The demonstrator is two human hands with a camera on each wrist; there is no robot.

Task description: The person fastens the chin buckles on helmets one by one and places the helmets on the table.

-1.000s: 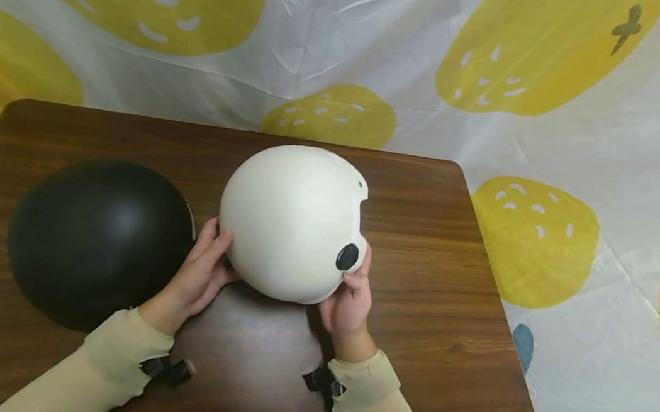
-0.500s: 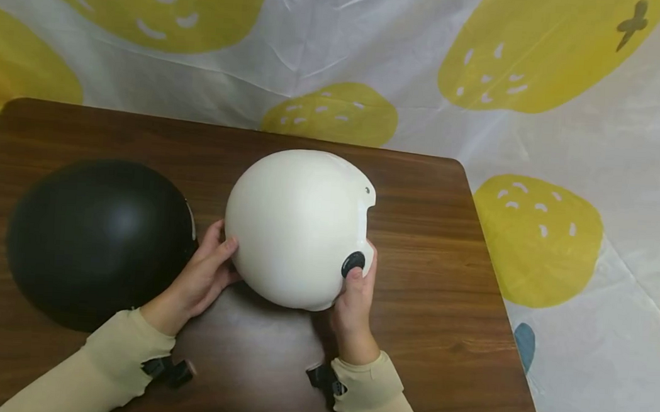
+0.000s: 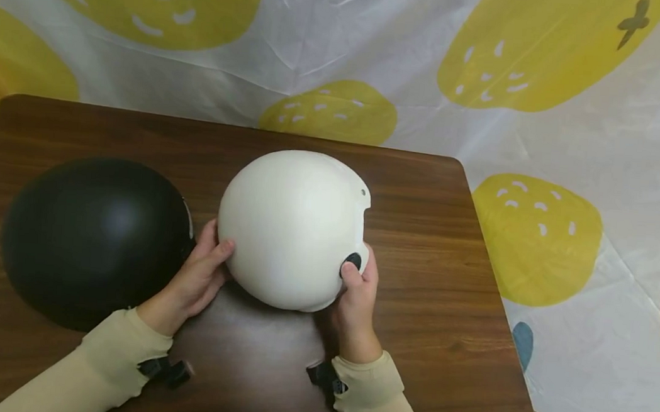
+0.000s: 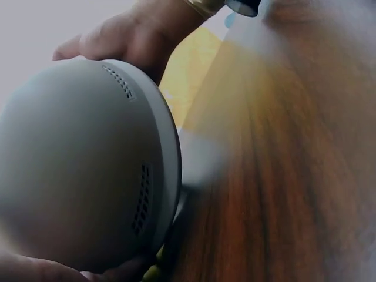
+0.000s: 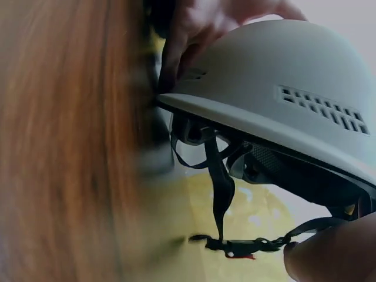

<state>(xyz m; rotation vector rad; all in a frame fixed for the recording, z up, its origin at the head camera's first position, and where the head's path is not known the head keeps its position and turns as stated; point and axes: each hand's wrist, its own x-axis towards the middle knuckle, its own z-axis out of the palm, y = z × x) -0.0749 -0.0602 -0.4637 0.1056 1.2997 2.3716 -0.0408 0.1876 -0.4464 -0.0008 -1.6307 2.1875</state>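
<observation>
Both hands hold a white helmet (image 3: 289,229) above the wooden table. The left hand (image 3: 198,277) grips its left side, thumb on the outer shell. At the lower right the right hand (image 3: 356,302) holds the rim, its thumb over a black round disc (image 3: 352,261). Slotted vents (image 4: 141,200) show on the shell in the left wrist view. Under the rim, in the right wrist view, hang a black chin strap (image 5: 220,188) and a buckle (image 5: 241,248). Left of the white helmet, close to the left hand, sits a black helmet (image 3: 95,242).
The brown wood-grain table (image 3: 443,301) has rounded corners. Behind and to the right of it hangs a white cloth (image 3: 419,54) with large yellow fruit prints. Each beige sleeve has a small dark camera (image 3: 163,372) at its wrist.
The white helmet has shifted slightly right and then back left, ending a little lower. The right thumb has moved up onto the black disc. The black helmet stays in place.
</observation>
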